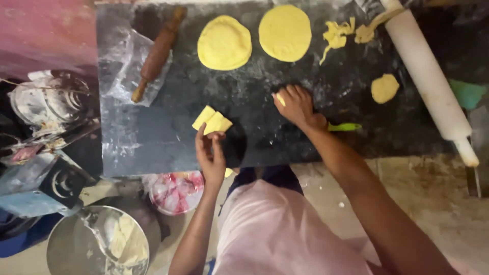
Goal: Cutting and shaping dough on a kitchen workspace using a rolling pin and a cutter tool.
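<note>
While your left hand [211,153] is pinching a folded piece of yellow dough [212,120] by its lower corner, fingers closing narrowly on it just inside the near edge of the dark stone slab [153,142], your right hand [297,105] is pressing down toward the slab's middle, fingers curling over a small scrap of dough [280,99] at the fingertips; whether they are gripping it or only resting on it, you cannot tell. You are handling something that looks soft, thin and light, likely to sag or tear if held by one point, so the folded edge is probably the safest place to take it. Pale yellow and matte, it is showing crisp straight edges where it is folded. Two rolled rounds [224,42] [284,32] are lying along the far edge, with trimmings [337,34] beside them and a smaller disc [384,88] toward the right edge. A wooden rolling pin [158,53] is resting on clear plastic at the far left corner, a white rolling pin [428,76] is crossing the right edge, and a green-handled tool [345,127] is lying just beside your right wrist
</note>
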